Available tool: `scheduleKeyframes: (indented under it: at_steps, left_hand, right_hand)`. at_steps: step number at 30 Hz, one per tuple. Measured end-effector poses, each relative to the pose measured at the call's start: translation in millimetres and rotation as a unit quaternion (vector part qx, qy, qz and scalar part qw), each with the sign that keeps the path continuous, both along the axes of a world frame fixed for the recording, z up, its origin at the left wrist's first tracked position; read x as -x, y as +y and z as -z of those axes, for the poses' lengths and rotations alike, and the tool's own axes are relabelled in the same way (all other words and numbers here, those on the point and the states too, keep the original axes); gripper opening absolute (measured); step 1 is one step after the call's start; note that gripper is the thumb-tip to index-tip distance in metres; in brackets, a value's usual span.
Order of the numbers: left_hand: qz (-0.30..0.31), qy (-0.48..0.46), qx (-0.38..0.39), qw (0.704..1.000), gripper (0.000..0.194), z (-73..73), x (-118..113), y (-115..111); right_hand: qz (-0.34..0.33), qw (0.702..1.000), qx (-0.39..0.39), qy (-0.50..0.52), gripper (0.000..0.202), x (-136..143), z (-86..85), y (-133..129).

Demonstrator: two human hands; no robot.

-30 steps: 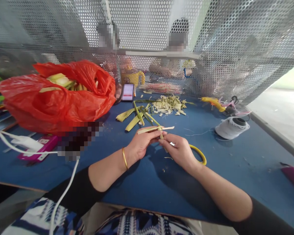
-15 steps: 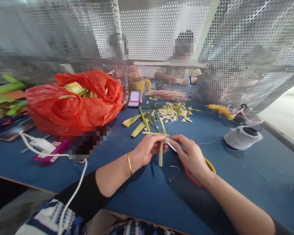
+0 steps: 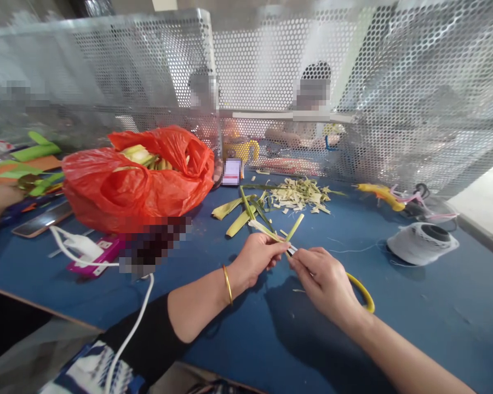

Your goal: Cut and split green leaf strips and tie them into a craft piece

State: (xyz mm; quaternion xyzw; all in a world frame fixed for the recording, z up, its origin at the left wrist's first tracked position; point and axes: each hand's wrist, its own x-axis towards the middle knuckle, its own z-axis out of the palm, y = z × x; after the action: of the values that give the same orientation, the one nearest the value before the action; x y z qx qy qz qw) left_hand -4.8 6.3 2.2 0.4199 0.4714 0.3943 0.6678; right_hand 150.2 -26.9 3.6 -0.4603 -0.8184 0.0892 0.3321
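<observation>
My left hand (image 3: 257, 256), with a gold bangle at the wrist, pinches crossed pale green leaf strips (image 3: 294, 227) near the middle of the view. Close against it on the right, my right hand (image 3: 324, 278) is closed around scissors (image 3: 362, 290); a yellow handle loop shows beyond the palm, and the blades meet the strips at my left fingertips. Behind the hands lie loose leaf pieces (image 3: 239, 220) and a pile of pale trimmings (image 3: 302, 192).
A red plastic bag (image 3: 148, 189) of leaves stands at left, beside a purple power strip (image 3: 102, 254) and a phone (image 3: 41, 218). A white thread spool (image 3: 422, 243) sits right. Perforated metal screens (image 3: 271, 65) rise behind; another person's hand (image 3: 2, 202) is far left.
The view has shifted, so the table's things appear further right and lower. The strips have turned in my left hand, and the scissor blades are now closer to my fingertips.
</observation>
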Motion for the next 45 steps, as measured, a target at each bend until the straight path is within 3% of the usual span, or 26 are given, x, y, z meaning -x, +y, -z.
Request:
scheduleKeyframes:
  at_steps: [2,6,11,14,22,31,36,39,42,45]
  left_hand:
    - [-0.004,-0.002,0.006,1.0,0.022,0.7,0.5,0.7]
    - [0.012,-0.017,0.02,1.0,0.026,0.8,1.8,2.2]
    - [0.075,-0.007,0.017,0.997,0.036,-0.3,2.4,-1.7]
    - [0.117,0.016,0.008,0.993,0.04,0.2,1.3,-5.6]
    - [0.148,0.038,-0.056,0.987,0.021,1.1,-1.4,-10.1]
    - [0.181,0.062,-0.094,0.977,0.035,0.1,1.5,-10.4]
    - [0.188,0.05,-0.096,0.976,0.034,2.4,1.7,-9.6]
    - [0.154,0.039,-0.064,0.985,0.033,2.7,-0.6,-9.9]
    - [0.121,0.048,-0.035,0.991,0.036,2.7,-2.7,-10.9]
    - [0.134,0.076,-0.054,0.987,0.035,4.1,-3.3,-12.7]
  right_hand:
    - [0.003,1.0,0.027,0.007,0.038,-0.5,0.5,0.7]
    - [0.05,0.979,0.165,0.112,0.053,-4.2,-0.4,8.3]
    - [0.091,0.892,0.316,0.309,0.065,-4.8,-2.4,19.6]
    - [0.091,0.855,0.343,0.378,0.059,-0.5,-0.9,20.3]
    - [0.118,0.851,0.29,0.422,0.052,4.5,1.6,15.0]
    - [0.125,0.875,0.243,0.4,0.049,4.8,5.3,13.8]
    - [0.132,0.849,0.27,0.435,0.049,6.4,5.9,14.6]
    - [0.14,0.834,0.288,0.45,0.05,-0.2,10.3,22.2]
    - [0.203,0.85,0.185,0.45,0.045,-12.1,12.3,32.2]
    - [0.222,0.911,-0.002,0.348,0.033,-20.1,8.5,34.6]
